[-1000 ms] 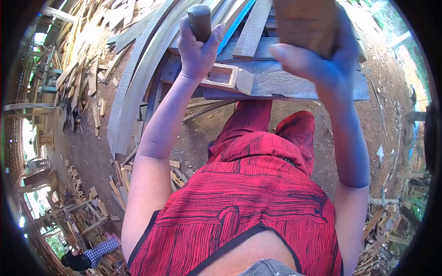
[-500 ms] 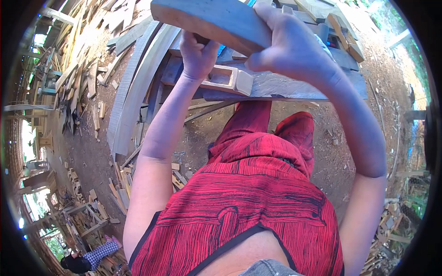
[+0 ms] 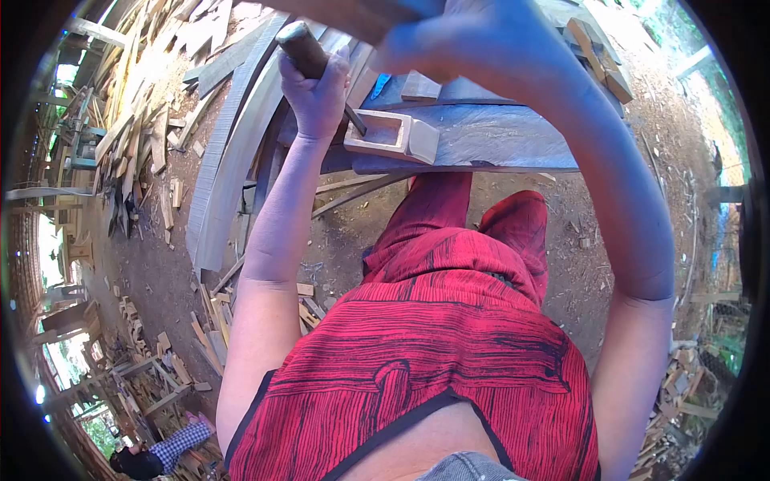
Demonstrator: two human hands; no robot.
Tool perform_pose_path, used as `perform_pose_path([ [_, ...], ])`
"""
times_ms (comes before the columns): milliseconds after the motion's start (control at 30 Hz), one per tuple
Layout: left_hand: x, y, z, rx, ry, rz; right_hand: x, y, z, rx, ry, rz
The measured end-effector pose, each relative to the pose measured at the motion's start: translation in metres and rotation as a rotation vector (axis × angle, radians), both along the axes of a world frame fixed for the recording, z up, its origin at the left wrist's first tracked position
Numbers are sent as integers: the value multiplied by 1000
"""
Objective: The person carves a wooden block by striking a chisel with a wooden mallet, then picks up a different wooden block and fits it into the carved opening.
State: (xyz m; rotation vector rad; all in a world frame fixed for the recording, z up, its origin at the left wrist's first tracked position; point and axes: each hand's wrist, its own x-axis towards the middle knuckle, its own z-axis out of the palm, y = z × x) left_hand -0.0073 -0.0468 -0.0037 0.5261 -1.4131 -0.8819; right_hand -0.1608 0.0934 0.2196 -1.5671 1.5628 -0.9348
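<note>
My left hand (image 3: 315,103) is closed round the handle of a chisel (image 3: 301,50). Its thin metal blade slants down into the hollow of a pale wooden block (image 3: 421,143), which lies on the bench. Up at the top edge of the view, my right hand (image 3: 497,48) grips a thick wooden beater (image 3: 341,14), blurred and partly cut off by the frame. The beater is above and to the right of the chisel's end, apart from it.
The workbench (image 3: 513,132) has a small wood piece (image 3: 420,86) and a notched wooden part (image 3: 597,60) on it. Long boards (image 3: 228,176) lean at its left. Scrap wood and shavings litter the ground. Another person (image 3: 164,453) is at the lower left.
My right hand has moved the beater up and left, partly out of view. The chisel's handle and blade, hidden before, now show. My left hand has shifted slightly left.
</note>
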Motion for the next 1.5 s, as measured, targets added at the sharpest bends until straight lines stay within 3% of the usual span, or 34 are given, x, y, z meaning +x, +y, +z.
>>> perform_pose_path([
  [33, 1, 0, -1, 2, 2, 5, 9, -5, 1, 2, 2, 5],
  [100, 2, 0, 0, -94, -43, 58, 21, -17, -3, 112, -130, -271],
  [133, 4, -4, -1, -98, -44, 60, 9, -28, -37, 18, 123, -73],
  [167, 7, -11, -4, -143, -75, 156, -13, -45, -68, -48, 381, 318],
  [200, 10, -19, -8, -186, -108, 247, -10, -52, -79, -113, 415, 289],
  [233, 8, -20, -4, -230, -139, 334, 3, -49, -71, -178, 451, 256],
  [267, 10, -15, -5, 37, 103, 113, 6, -46, -55, -178, 454, 253],
  [333, 19, -18, -11, 66, 61, 92, 30, -15, 19, 286, 273, 34],
  [367, 24, -19, -14, 87, 20, 73, 5, -14, -23, -294, 227, 190],
  [433, 19, -11, -3, 54, 83, 60, 5, -33, -49, -255, 284, 234],
  [500, 21, -15, 1, -468, -341, 512, 4, -51, -63, -181, 397, 301],
  [533, 13, -4, 0, -3, 132, 110, 2, -60, -71, -144, 456, 334],
  [567, 15, -4, 0, -4, 131, 107, 2, -66, -83, -142, 456, 359],
  [667, 22, -8, -3, 102, 232, 125, 5, -46, -39, -92, 532, 317],
  [733, 32, -14, -17, 84, 141, 110, 14, -32, -25, -90, 233, 164],
  [767, 35, -18, -23, 56, 53, 91, 17, -42, -48, -90, 233, 168],
  [800, 36, -22, -28, -146, -9, 204, 21, -59, -89, -379, 228, 153],
  [833, 36, -25, -31, -149, -10, 205, 23, -68, -110, -667, 219, 133],
  [867, 36, -29, -33, -111, -43, 284, 18, -56, -99, -367, 325, 252],
  [900, 36, -30, -31, -74, -76, 362, 21, -56, -99, -312, 554, 232],
  [933, 35, -27, -30, 181, 195, 273, 17, -55, -95, -145, 521, 250],
  [967, 33, -29, -30, 268, 411, 211, 12, -54, -90, 21, 489, 268],
  [1100, 35, -27, -34, 356, 460, 307, -5, -43, -98, -207, 520, 175],
  [1233, 12, -18, -3, 264, 278, 188, -28, -23, -74, -252, 219, 166],
  [1300, -3, -11, 13, 168, 154, 104, -35, 0, -36, -10, -289, 131],
  [1333, -9, -9, 17, 101, 86, 87, -34, 4, -38, -13, -289, 130],
  [1400, -19, 6, 27, 28, -26, 49, -33, 11, -49, -262, -496, -31],
  [1500, -23, 1, 11, -56, -159, 11, -35, 15, -63, -294, -597, -201],
])
